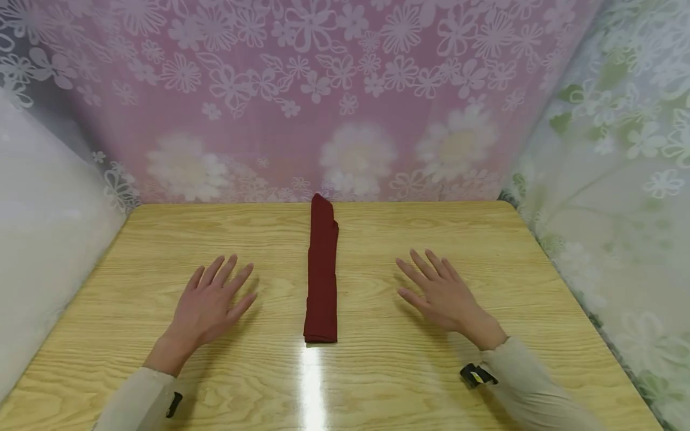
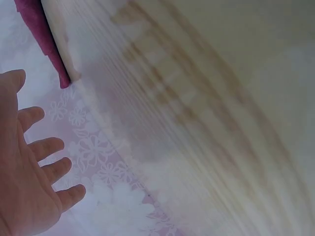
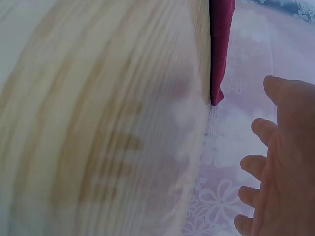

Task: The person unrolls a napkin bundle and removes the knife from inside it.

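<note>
A dark red cloth point(image 1: 322, 275), folded into a long narrow strip, lies in the middle of the wooden table, running from near the back edge toward the front. To its left is my left hand point(image 1: 210, 305), fingers spread and palm down above the table, holding nothing. My right hand point(image 1: 442, 296) mirrors it on the other side, also spread and apart from the cloth. Both wrist views show part of the cloth, point(image 2: 42, 34) and the cloth point(image 3: 221, 49), beyond the fingers. Whether the cloth is a garment cannot be told.
The wooden table point(image 1: 259, 383) has a glare streak near its front. A pink flowered curtain point(image 1: 269, 131) hangs along the back edge. On the right is a pale green flowered curtain point(image 1: 609, 209); on the left, a whitish sheet point(image 1: 48, 209). Dark straps show at both cuffs.
</note>
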A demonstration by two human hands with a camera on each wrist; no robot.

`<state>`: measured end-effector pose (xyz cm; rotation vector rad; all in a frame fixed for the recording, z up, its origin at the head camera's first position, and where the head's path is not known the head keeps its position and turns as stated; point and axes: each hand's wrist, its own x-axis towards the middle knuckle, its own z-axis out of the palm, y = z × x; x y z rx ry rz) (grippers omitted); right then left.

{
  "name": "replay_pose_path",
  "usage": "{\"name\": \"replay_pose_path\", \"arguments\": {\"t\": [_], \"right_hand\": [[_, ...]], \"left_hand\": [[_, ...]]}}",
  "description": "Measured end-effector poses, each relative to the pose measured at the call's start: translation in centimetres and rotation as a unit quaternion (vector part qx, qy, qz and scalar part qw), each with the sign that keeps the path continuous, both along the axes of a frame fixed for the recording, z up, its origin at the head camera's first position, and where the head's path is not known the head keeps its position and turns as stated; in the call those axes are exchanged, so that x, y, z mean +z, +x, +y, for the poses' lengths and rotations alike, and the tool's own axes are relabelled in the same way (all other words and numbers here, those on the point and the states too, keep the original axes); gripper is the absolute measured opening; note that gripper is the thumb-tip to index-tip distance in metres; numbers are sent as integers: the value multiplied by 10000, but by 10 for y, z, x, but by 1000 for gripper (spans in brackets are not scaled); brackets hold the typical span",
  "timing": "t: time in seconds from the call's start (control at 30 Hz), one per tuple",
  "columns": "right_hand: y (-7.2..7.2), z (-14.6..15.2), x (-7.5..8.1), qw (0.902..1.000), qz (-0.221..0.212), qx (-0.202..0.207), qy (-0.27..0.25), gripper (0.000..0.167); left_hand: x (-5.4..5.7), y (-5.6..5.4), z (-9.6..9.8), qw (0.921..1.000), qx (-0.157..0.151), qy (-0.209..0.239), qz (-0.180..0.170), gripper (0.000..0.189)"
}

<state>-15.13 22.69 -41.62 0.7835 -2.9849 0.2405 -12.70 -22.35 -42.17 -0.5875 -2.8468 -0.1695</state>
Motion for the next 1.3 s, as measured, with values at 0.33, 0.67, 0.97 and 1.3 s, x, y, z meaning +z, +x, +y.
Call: {"name": "replay_pose_path", "arguments": {"t": [0.33,0.67,0.97,1.3], "right_hand": [[1,-12,-3,9997,92,161,-129,62],[1,-24,-7,9989,182,286,-312,60],[2,-32,-9,9987,105,317,-375,60],[3,-45,-8,9993,77,272,-240,60]], "left_hand": [[-1,-5,6,9998,-118,32,-133,58],[-3,-8,10,9997,-231,80,-88,58],[-4,-13,10,9993,-378,37,-44,58],[3,-20,4,9990,-409,52,-149,58]]}}
